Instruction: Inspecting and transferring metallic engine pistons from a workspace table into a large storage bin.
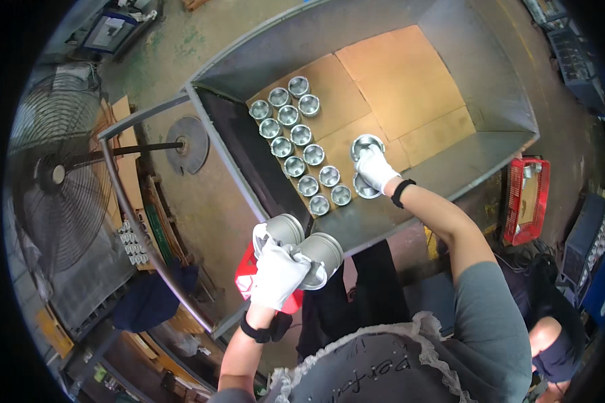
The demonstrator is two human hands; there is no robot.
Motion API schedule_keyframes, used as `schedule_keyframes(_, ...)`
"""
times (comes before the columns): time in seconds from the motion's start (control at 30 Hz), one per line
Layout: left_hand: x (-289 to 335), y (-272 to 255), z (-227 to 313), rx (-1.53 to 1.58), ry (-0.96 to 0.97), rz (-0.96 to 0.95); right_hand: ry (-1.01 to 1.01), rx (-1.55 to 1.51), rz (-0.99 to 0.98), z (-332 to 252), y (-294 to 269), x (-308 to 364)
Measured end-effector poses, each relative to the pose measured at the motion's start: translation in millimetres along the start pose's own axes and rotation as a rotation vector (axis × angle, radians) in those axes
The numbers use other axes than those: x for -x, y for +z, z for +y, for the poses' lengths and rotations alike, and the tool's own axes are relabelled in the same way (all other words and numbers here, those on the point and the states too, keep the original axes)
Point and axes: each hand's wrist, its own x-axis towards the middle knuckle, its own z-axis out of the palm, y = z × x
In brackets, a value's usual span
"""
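My left hand (275, 274), in a white glove, is closed on two grey metal pistons, one piston (321, 255) toward the right and another piston (284, 230) behind it. They are at the near edge of a metal cart, above a red crate (246, 272). My right hand (376, 168), gloved too, reaches into the cart and grips two pistons, one piston (368, 144) beyond the fingers and one piston (365, 187) on the near side. Whether these two touch the cardboard I cannot tell. Several pistons (281, 146) stand in rows at the cart's left side.
Cardboard sheets (396, 74) line the cart floor inside high grey walls (504, 87). A bent metal handle (141, 232) sticks out on the left, by a large fan (57, 174). At right are a red basket (541, 201) and another person (551, 329).
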Motion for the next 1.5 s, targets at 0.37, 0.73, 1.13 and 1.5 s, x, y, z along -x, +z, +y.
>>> schedule_keyframes(0.37,-132,103,19,0.031,-0.279,-0.032,0.722,-0.938,-0.420,39,255,-48)
schedule_keyframes(0.73,-194,169,1,-0.126,-0.221,-0.028,0.889,-1.303,-0.339,9,260,-56)
schedule_keyframes(1.13,-380,258,-6,-0.455,0.336,0.141,0.408,-0.548,0.262,67,15,14)
schedule_keyframes(1.5,-525,378,-65,-0.086,0.080,0.201,0.613,-0.290,0.342,14,-21,133)
